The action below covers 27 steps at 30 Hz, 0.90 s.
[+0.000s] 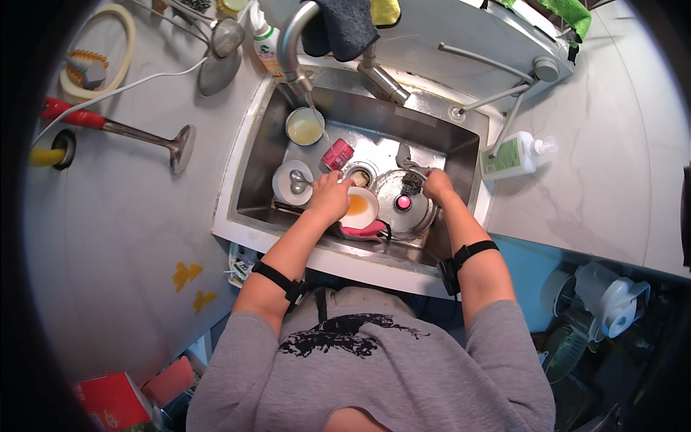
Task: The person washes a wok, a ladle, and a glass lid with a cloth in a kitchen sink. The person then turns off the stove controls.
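Observation:
My left hand [330, 198] grips the rim of a small white bowl [363, 209] that holds orange liquid, in the sink's front middle. At the right, my right hand [438, 184] is curled at the edge of a round glass lid [387, 216], beside a grey rag [406, 157]; whether its fingers close on either is hidden. A dark wire scourer [412, 183] rests on the lid near its pink-topped knob [403, 202]. Left of my left hand, another white bowl [286, 186] holds metal spoons [298, 182]. A red can [338, 154] lies behind the drain [359, 176].
Water runs from the faucet [296, 51] near a bowl of cloudy yellow liquid [305, 129] in the steel sink [459, 135]. A pink cloth [364, 232] lies at the front wall. A white bottle [507, 156] stands right; a red-handled ladle [146, 133] lies left.

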### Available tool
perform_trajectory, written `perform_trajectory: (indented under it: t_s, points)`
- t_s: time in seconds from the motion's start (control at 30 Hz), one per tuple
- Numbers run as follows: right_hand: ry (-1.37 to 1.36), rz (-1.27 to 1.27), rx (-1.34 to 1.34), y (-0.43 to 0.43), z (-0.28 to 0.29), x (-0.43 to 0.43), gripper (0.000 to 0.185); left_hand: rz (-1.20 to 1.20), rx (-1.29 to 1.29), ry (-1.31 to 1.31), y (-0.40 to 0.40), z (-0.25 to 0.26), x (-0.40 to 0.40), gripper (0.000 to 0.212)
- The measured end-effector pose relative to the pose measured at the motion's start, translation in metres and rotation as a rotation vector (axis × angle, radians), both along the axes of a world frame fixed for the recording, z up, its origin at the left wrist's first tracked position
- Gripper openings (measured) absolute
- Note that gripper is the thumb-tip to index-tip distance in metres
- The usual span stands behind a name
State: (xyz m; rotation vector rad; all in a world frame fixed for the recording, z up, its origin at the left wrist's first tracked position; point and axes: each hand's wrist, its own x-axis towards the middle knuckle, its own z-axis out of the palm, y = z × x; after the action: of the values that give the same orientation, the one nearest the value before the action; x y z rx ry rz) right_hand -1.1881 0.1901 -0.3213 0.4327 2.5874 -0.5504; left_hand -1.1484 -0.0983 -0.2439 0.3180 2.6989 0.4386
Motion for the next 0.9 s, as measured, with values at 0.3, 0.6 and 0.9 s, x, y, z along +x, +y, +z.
perform_trajectory:
  t_s: [0.3, 0.6, 0.9]
  points:
    - [-0.181, -0.156, -0.135, -0.022, -0.05, 0.015, 0.075, -0.033, -0.097, -0.189, 0.0, -0.025, 0.001, 0.042]
    - [0.115, -0.453, -0.748, -0.031, -0.095, -0.024, 0.043, -0.006, -0.018, -0.291, 0.01, -0.02, -0.016, 0.041]
    - [-0.127, -0.764, -1.413, -0.031, -0.014, -0.036, 0.03, 0.724, 0.908, -0.773, 0.055, -0.039, -0.037, 0.057]
